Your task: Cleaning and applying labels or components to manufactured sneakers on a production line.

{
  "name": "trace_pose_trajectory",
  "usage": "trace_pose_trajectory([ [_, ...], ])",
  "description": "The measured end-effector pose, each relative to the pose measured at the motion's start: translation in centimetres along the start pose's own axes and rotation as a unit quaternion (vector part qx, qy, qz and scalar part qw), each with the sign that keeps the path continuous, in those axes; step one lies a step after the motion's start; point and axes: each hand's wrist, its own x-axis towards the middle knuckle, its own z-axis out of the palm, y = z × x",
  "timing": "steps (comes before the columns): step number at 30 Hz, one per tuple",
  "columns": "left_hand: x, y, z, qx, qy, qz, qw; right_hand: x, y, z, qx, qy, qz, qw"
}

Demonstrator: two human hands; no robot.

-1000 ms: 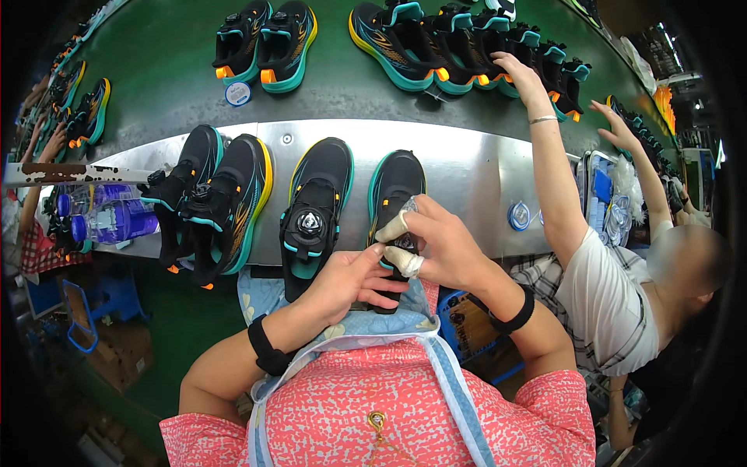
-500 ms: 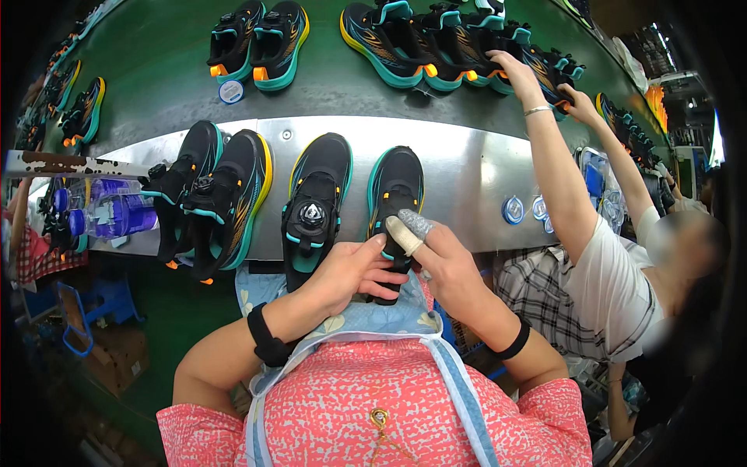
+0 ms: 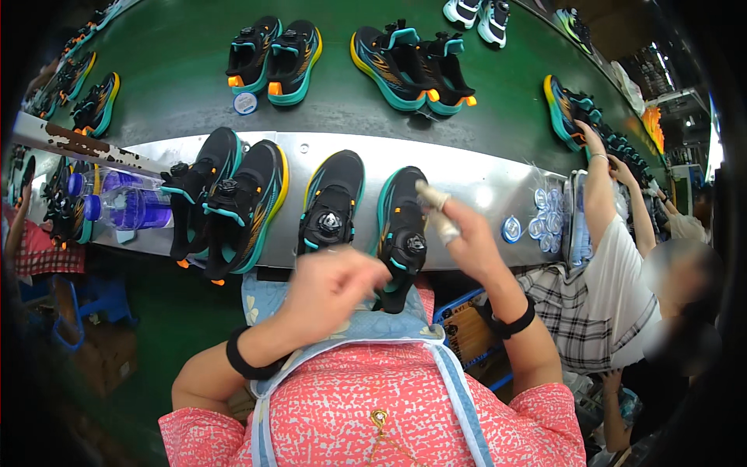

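A black sneaker with teal edging and a round dial [image 3: 403,226] lies toe-away before me, its heel end over my blue apron. My right hand [image 3: 471,237], with pale covers on its fingers, is at that shoe's right side, fingers apart and holding nothing. Smeared by motion, my left hand [image 3: 331,292] hovers just left of the same shoe's heel; its fingers look bent, but whether they hold anything is unclear. To the left lies the matching sneaker [image 3: 333,198], partly behind my left hand. Neither hand grips that one.
Another sneaker pair [image 3: 249,202] rests left on the metal ledge [image 3: 482,183], beside purple-liquid bottles [image 3: 136,208] and a chipped bar [image 3: 85,144]. More pairs [image 3: 408,66] stand on the green surface [image 3: 179,78]. Small round packs [image 3: 542,220] lie right, near a co-worker's arm [image 3: 597,183].
My hands have come off the right sneaker's middle; its dial now shows. The left hand moved left, the right hand right. A co-worker's hands and several shoes shifted right.
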Motion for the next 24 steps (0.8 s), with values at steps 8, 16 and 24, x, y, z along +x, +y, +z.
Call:
trace_pose_trajectory([
  [8, 3.9, -1.3, -2.3, 0.240, 0.159, 0.168, 0.943, 8.2, 1.1, 5.5, -0.262, -0.103, -0.094, 0.955],
  [16, 2.6, -0.4, -2.7, 0.260, 0.116, 0.191, 0.939, 8.9, 0.6, 4.9, -0.200, -0.215, -0.039, 0.955],
  [24, 3.5, -3.1, -6.2, 0.102, -0.108, 0.218, 0.965, 8.8, 0.3, 5.1, -0.192, -0.209, -0.055, 0.957],
])
